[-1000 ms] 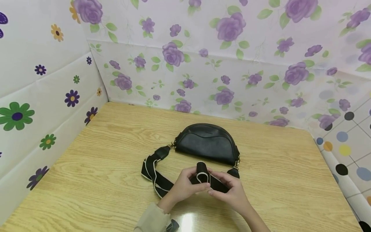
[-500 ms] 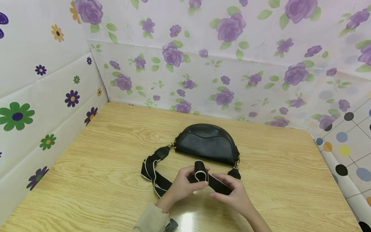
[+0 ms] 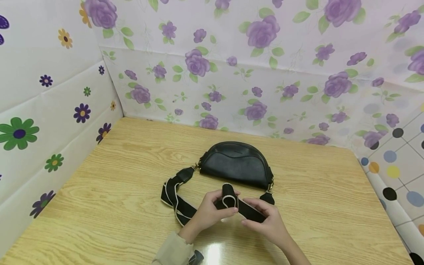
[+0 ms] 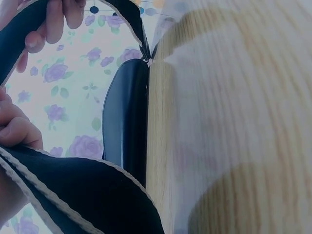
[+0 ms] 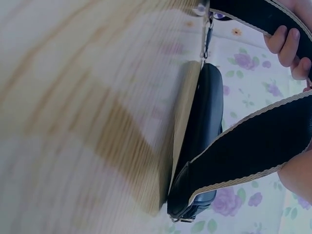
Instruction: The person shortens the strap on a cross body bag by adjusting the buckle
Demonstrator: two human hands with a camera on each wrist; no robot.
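A black half-moon shoulder bag [image 3: 236, 165] lies on the table, its wide black strap [image 3: 252, 212] with pale edges still clipped on at both ends. My left hand [image 3: 209, 210] pinches the strap where it folds into a small upright loop, beside what looks like a thin metal slider [image 3: 237, 203]. Just to the right, my right hand [image 3: 266, 219] holds the strap's stretch that leads to the bag's right clip; its thumb stands apart from the fingers. The left wrist view shows the right hand's fingers [image 4: 54, 19] curled over the strap. Parts of the strap are hidden behind both hands.
The wooden table [image 3: 116, 191] has a flowered cloth wall [image 3: 225, 92] behind it and more patterned cloth at both sides. A twisted length of strap [image 3: 173, 198] lies left of the bag. A small dark object [image 3: 196, 257] shows beside the left sleeve.
The left hand and the loop have shifted slightly left, while the right hand has moved slightly right, widening the gap between them. The bag has stayed in place.
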